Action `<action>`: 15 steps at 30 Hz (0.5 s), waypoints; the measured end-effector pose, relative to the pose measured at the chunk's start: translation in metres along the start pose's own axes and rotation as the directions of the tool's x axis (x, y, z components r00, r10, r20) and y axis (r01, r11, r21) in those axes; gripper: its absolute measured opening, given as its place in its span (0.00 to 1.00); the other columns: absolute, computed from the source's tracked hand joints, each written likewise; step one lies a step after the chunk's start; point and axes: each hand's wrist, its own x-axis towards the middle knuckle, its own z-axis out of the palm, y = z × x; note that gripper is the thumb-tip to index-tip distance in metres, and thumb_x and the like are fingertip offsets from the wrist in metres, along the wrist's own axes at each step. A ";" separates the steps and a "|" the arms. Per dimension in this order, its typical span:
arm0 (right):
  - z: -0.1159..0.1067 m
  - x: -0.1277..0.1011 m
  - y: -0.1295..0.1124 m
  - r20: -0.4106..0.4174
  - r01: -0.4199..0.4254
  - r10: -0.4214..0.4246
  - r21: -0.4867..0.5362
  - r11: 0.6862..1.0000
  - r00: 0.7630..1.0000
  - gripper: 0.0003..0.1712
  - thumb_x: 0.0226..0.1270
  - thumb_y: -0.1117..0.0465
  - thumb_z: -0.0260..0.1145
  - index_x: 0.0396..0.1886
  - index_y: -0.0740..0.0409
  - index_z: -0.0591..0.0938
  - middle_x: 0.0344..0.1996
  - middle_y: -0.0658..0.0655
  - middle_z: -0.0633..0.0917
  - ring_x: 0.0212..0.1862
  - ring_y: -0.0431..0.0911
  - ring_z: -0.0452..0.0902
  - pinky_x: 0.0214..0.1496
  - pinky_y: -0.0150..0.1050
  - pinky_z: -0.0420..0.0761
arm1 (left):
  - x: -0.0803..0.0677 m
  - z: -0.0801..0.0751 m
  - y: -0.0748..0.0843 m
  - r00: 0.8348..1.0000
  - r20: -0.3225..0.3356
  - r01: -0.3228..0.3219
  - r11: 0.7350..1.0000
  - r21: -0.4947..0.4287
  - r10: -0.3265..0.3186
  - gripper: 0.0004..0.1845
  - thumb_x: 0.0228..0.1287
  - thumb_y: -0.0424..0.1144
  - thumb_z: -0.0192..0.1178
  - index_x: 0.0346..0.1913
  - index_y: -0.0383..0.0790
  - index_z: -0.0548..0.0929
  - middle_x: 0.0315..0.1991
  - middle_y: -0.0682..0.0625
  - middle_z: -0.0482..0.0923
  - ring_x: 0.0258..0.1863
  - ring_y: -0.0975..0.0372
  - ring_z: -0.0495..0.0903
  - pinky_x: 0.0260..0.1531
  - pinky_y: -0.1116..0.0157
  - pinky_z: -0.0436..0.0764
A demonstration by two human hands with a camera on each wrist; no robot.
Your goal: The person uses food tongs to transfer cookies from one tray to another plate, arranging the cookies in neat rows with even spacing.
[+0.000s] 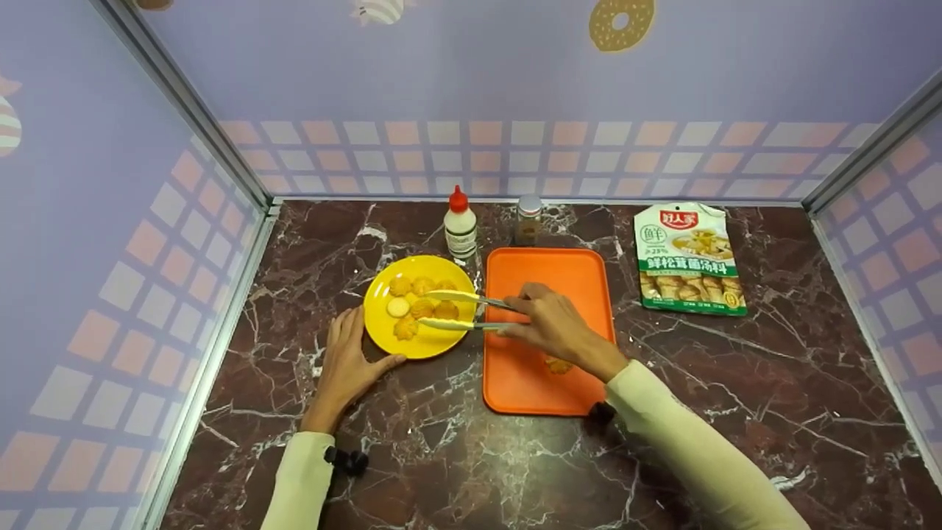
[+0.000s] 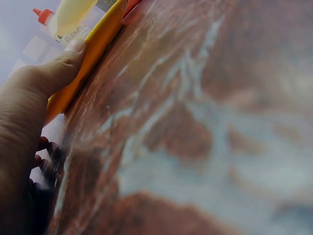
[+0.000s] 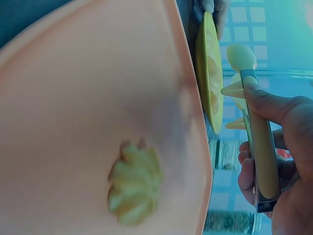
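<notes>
My right hand [image 1: 552,324] grips metal tongs [image 1: 494,326] with pale yellow tips, reaching left across the orange tray [image 1: 544,394]. The tips are spread over a yellow plate [image 1: 379,335], on either side of a ridged golden cookie [image 1: 422,308]. Whether they touch it I cannot tell. Several more cookies lie around it, including a round pale one [image 1: 398,307]. My left hand [image 1: 349,368] rests against the plate's lower left rim, thumb and fingers spread. In the left wrist view, the thumb [image 2: 63,68] lies along the rim. Another flower-shaped cookie [image 3: 136,183] sits on the tray.
Behind the plate stands a red-capped squeeze bottle [image 1: 461,228], beside a small spice jar [image 1: 528,221] at the tray's far edge. A green and white food pouch [image 1: 692,258] lies to the right. Patterned walls enclose the dark marble table [image 1: 441,456] at the back and sides.
</notes>
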 end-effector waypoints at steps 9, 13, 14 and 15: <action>-0.021 -0.022 0.015 -0.053 -0.038 0.039 0.022 0.999 0.998 0.28 0.66 0.52 0.85 0.60 0.63 0.92 0.40 0.58 0.83 0.38 0.49 0.76 0.37 0.44 0.81 | 0.000 -0.001 0.002 1.000 0.014 0.007 1.000 0.006 -0.007 0.67 0.53 0.60 0.86 0.87 0.33 0.60 0.82 0.34 0.64 0.81 0.39 0.57 0.80 0.38 0.58; -0.029 -0.031 0.021 -0.087 -0.036 0.035 -0.008 0.999 0.996 0.29 0.64 0.51 0.86 0.59 0.63 0.92 0.38 0.57 0.81 0.36 0.49 0.73 0.35 0.43 0.77 | 0.000 -0.001 0.001 1.000 0.020 0.013 1.000 0.003 -0.013 0.68 0.54 0.60 0.86 0.88 0.33 0.58 0.82 0.33 0.63 0.81 0.40 0.57 0.80 0.37 0.58; -0.030 -0.033 0.022 -0.097 -0.034 0.032 -0.017 0.999 0.995 0.29 0.63 0.51 0.86 0.59 0.64 0.92 0.38 0.57 0.81 0.36 0.49 0.73 0.35 0.44 0.76 | 0.000 -0.001 0.001 1.000 0.020 0.013 1.000 0.003 -0.013 0.68 0.54 0.60 0.86 0.88 0.33 0.58 0.82 0.33 0.63 0.81 0.39 0.57 0.80 0.37 0.57; -0.032 -0.034 0.023 -0.107 -0.031 0.028 -0.027 0.999 0.994 0.29 0.62 0.51 0.87 0.58 0.64 0.92 0.37 0.57 0.81 0.35 0.49 0.73 0.34 0.44 0.76 | 0.000 0.000 0.001 1.000 0.019 0.012 1.000 0.003 -0.012 0.68 0.54 0.60 0.85 0.88 0.33 0.58 0.82 0.33 0.63 0.82 0.39 0.57 0.80 0.37 0.57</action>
